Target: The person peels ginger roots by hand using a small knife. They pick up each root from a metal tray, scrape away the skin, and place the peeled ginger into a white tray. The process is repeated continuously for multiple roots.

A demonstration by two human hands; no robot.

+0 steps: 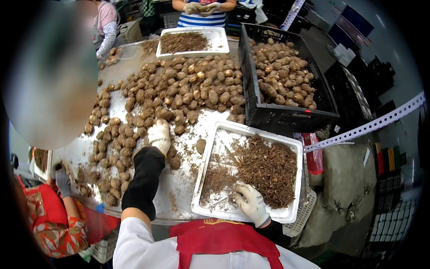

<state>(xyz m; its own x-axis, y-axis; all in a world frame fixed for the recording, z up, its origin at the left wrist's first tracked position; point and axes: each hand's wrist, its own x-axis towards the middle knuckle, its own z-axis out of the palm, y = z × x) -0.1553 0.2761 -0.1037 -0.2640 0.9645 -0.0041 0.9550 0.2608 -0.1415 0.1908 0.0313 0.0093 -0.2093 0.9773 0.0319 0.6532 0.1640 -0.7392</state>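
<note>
My left hand (160, 136), in a pale knit glove with a black sleeve above it, reaches forward onto the near side of a heap of brown, hairy taro corms (192, 85). Its fingertips are lost against the corms, so I cannot tell whether it grips one. My right hand (251, 205), also gloved, is over the near part of a white tray (291, 215). Its fingers are curled in; a thin dark thing seems to stick out at the fingertips, too small to name. Brown fibrous peelings (268, 170) fill much of that tray.
A black crate (291, 117) of corms stands beyond the tray. Another white tray (219, 38) with peelings is at the far side. Co-workers' gloved hands show at the far side (201, 8) and left (63, 181). Sacks (342, 175) and a perforated metal strip (371, 124) are at right.
</note>
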